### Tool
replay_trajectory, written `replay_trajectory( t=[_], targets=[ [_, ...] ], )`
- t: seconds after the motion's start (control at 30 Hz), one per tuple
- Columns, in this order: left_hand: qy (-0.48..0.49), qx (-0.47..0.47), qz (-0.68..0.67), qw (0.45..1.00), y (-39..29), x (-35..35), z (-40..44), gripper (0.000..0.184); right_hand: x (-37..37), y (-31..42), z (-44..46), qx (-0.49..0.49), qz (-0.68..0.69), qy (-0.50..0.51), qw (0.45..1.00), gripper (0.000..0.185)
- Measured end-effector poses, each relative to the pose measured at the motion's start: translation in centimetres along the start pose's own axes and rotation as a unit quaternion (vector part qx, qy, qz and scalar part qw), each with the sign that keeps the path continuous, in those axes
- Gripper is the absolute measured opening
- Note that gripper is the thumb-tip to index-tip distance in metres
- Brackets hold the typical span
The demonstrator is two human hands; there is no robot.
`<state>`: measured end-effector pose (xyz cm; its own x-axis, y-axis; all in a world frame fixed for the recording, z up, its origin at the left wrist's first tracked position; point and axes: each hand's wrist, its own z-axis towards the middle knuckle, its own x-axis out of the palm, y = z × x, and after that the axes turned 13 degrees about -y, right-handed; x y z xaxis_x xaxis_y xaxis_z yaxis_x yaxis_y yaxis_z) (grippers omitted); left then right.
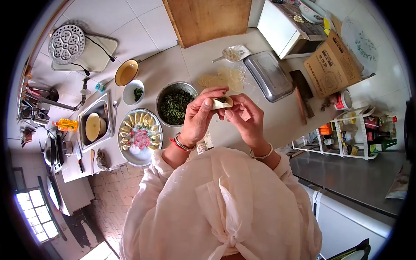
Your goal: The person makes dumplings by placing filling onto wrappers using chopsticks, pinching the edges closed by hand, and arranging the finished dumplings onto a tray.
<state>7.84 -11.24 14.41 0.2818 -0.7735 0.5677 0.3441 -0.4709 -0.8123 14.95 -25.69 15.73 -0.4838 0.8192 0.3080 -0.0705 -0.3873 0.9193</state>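
Between both hands, above the counter's near edge, is a dumpling (pixel 222 103) with green filling showing at its open top. My left hand (pixel 200 113) pinches its left side between thumb and fingers. On the right, my right hand (pixel 246 117) holds the wrapper's other edge with its fingertips. Just left of the hands stands a metal bowl (pixel 159 118) of chopped green filling. Farther left, a round tray (pixel 121 152) with a red flower pattern carries several folded dumplings around its rim. Beyond my hands, flat round wrappers (pixel 213 81) lie overlapping on the counter.
A small scoop with flour (pixel 234 53) and a lidded metal pan (pixel 269 76) are at the back. Knives (pixel 300 103) and a cardboard box (pixel 331 65) stand right, above a bottle rack (pixel 346 134). Left are a white bowl (pixel 128 96), a yellow bowl (pixel 123 73) and a sink (pixel 106 104).
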Motion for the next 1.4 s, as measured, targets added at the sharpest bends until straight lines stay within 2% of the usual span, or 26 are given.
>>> replay_trajectory(
  t=[0.17, 0.27, 0.47, 0.57, 0.67, 0.77, 0.87, 1.07, 1.27, 1.4],
  targets=[
    [0.014, 0.016, 0.019, 1.000, 0.1, -0.6, -0.6, 0.036, -0.3, -0.3, -0.5, -0.016, -0.055, -0.024, 0.998, 0.011],
    [0.005, 0.024, 0.028, 0.999, 0.2, -0.9, -1.0, 0.033, 0.1, -0.4, -0.9, -0.064, -0.074, -0.041, 0.994, 0.007],
    [-0.072, -0.009, 0.014, 0.997, 0.1, -0.3, -1.8, 0.023, 0.3, -0.5, -0.9, -0.240, -0.197, -0.017, 0.950, 0.013],
    [-0.084, 0.017, 0.018, 0.996, 0.7, -0.4, -2.1, 0.015, 0.4, 0.2, -0.8, -0.242, -0.204, -0.010, 0.948, 0.019],
    [-0.079, 0.043, 0.051, 0.995, 0.8, -0.6, -2.1, 0.013, 0.6, -0.2, -1.3, -0.155, -0.150, -0.039, 0.976, 0.024],
    [-0.073, 0.044, 0.052, 0.995, 0.7, -0.5, -2.3, 0.015, 0.3, 0.8, -1.4, -0.164, -0.210, -0.041, 0.963, 0.027],
    [-0.070, 0.056, 0.044, 0.995, 0.6, -0.4, -2.5, 0.016, -0.2, 1.6, -0.8, -0.290, -0.268, -0.014, 0.918, 0.026],
    [-0.052, 0.103, 0.132, 0.985, 0.1, -0.1, -2.9, 0.020, -0.1, 1.4, -1.2, -0.269, -0.279, 0.022, 0.922, 0.020],
    [-0.030, 0.123, 0.181, 0.975, 0.4, -0.8, -3.3, 0.023, 0.1, 2.4, -0.7, -0.331, -0.344, 0.055, 0.877, 0.022],
    [-0.044, 0.111, 0.191, 0.974, 0.1, -0.6, -3.4, 0.023, 0.0, 2.5, -0.7, -0.261, -0.286, 0.055, 0.920, 0.013]
  ],
)
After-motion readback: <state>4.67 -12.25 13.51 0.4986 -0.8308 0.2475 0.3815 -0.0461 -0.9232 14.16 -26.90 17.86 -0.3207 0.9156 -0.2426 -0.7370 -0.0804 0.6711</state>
